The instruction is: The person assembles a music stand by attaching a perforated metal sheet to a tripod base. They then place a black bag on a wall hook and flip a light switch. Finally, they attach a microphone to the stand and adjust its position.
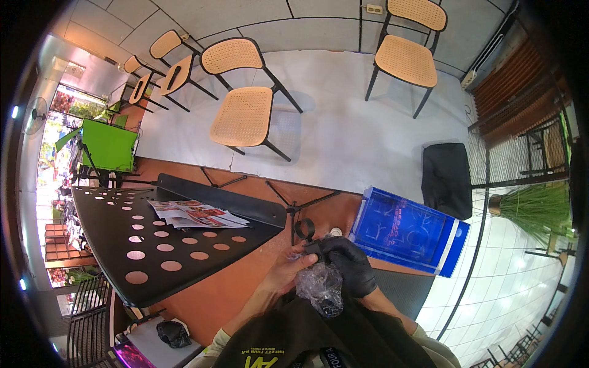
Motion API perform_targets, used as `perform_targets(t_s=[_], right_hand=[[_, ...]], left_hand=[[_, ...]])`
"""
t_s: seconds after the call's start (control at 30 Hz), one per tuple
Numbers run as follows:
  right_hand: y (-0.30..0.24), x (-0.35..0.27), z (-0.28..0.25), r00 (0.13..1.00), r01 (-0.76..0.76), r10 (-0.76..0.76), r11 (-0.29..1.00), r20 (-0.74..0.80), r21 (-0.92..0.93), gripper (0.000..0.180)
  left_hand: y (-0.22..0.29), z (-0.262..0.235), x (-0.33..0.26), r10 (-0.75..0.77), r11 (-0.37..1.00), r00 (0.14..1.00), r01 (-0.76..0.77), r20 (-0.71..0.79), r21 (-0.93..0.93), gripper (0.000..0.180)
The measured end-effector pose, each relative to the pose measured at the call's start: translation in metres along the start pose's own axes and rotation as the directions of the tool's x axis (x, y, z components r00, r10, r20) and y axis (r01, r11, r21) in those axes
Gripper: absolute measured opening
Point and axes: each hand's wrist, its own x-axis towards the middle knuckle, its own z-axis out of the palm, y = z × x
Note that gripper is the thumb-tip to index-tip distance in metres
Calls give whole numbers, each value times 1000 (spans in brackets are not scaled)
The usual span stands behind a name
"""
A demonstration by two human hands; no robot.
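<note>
Close to my body, my left hand (289, 265) is bare and pinches a small black clamp with an open ring (305, 229) at its top. My right hand (351, 265) wears a black glove, its fingers closed on the same clamp from the other side. A crumpled clear plastic bag (319, 287) hangs below the fingers, against my dark top, with something dark in its lower end that I cannot make out. Left of my hands stands a black music stand (202, 260) with round holes in its desk. Printed sheets (193, 213) lie on it.
A blue box (402, 230) sits right of my hands, with a black bag (446, 178) behind it. Rattan-style chairs (242, 116) stand along the wall. Tripod legs (294, 205) spread beyond the music stand. A grey surface with a black plastic bag (173, 334) is at lower left.
</note>
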Motion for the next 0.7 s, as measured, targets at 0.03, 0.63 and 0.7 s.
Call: perform_targets(t_s=[0.03, 0.63, 0.7], right_hand=[[0, 0, 1, 1000, -8, 9, 1000, -13, 27, 21], [19, 36, -25, 967, -59, 127, 954, 220, -293, 18], [21, 48, -28, 948, -143, 201, 961, 245, -236, 19]], left_hand=[[1, 2, 0, -2, 1000, 1000, 2, -3, -5, 45], [2, -3, 4, 249, 851, 959, -149, -138, 504, 27], [0, -5, 4, 245, 891, 946, -134, -210, 434, 31]])
